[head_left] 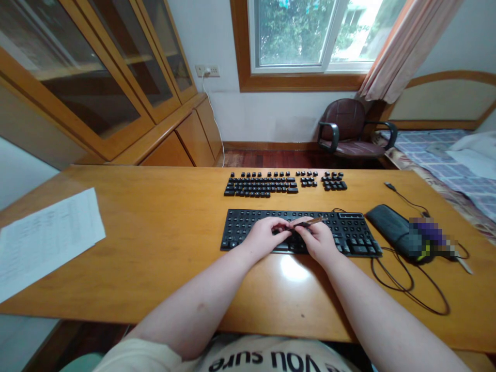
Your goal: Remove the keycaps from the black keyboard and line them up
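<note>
A black keyboard base (248, 227) with its keycaps taken off lies on the wooden desk (163, 243). Behind it the removed keycaps (261, 184) are laid out in keyboard order. My left hand (263, 236) rests on the middle of the base, fingers pinched together at something small I cannot make out. My right hand (320, 238) is beside it, closed around a thin brown stick-like tool (309, 223) whose tip points at the left fingertips.
A printed paper sheet (46, 237) lies at the desk's left edge. A black pouch (391, 227) and a looped cable (411, 289) sit right of the keyboard. A brown armchair (349, 129), bed and glass-door cabinets stand beyond the desk.
</note>
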Available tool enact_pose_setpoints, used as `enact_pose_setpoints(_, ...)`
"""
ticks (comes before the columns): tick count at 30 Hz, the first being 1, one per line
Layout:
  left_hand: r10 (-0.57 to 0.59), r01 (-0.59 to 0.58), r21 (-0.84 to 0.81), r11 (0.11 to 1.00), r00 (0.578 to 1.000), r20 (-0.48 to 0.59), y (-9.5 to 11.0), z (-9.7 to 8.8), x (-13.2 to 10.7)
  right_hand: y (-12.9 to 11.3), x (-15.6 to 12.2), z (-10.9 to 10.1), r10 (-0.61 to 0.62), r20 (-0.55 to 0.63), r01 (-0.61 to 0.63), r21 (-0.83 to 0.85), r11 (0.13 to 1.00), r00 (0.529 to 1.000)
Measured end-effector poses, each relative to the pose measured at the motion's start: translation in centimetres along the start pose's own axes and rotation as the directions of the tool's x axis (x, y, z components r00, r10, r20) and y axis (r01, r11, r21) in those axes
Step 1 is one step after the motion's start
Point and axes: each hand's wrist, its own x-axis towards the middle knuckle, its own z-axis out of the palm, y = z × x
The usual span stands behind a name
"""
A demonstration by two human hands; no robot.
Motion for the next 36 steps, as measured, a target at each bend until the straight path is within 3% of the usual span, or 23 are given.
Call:
enact_pose_setpoints(5,-0.034,0.036,-0.154,0.987,0.999,0.017,-0.1,0.0,0.0,0.3,0.0,0.3,0.223,-0.071,-0.203,0.217,0.955,0.972)
enact_pose_setpoints(10,-0.002,0.005,-0.244,0.97,1.0,0.013,0.0,-0.1,-0.1,0.8,0.2,0.6,0.407,-0.123,-0.292,0.518,0.804,0.905)
enact_pose_setpoints(14,-0.029,0.03,-0.271,0.962,1.0,0.007,0.2,-0.3,-0.1,1.1,0.4,0.6,0.478,-0.032,-0.348,0.644,0.682,0.878)
enact_pose_setpoints(20,-0.004,0.02,-0.301,0.953,0.998,0.055,0.2,-0.3,-0.1,0.9,0.6,0.6,0.488,0.058,-0.376,0.719,0.585,0.871)
enact_pose_setpoints(26,0.124,-0.122,-0.127,0.984,0.992,0.014,0.0,-0.6,-0.2,0.8,0.7,0.7,0.477,0.073,-0.374,0.726,0.577,0.876)
enact_pose_setpoints(32,0.289,-0.285,0.059,0.957,0.953,-0.091,0.0,-0.6,-0.2,0.7,0.6,0.8,0.506,0.056,-0.362,0.767,0.53,0.861)
enact_pose_setpoints(36,0.221,-0.219,0.026,0.975,0.967,-0.127,0.0,-0.5,-0.2,0.6,0.6,0.7,0.503,0.067,-0.361,0.778,0.514,0.861)
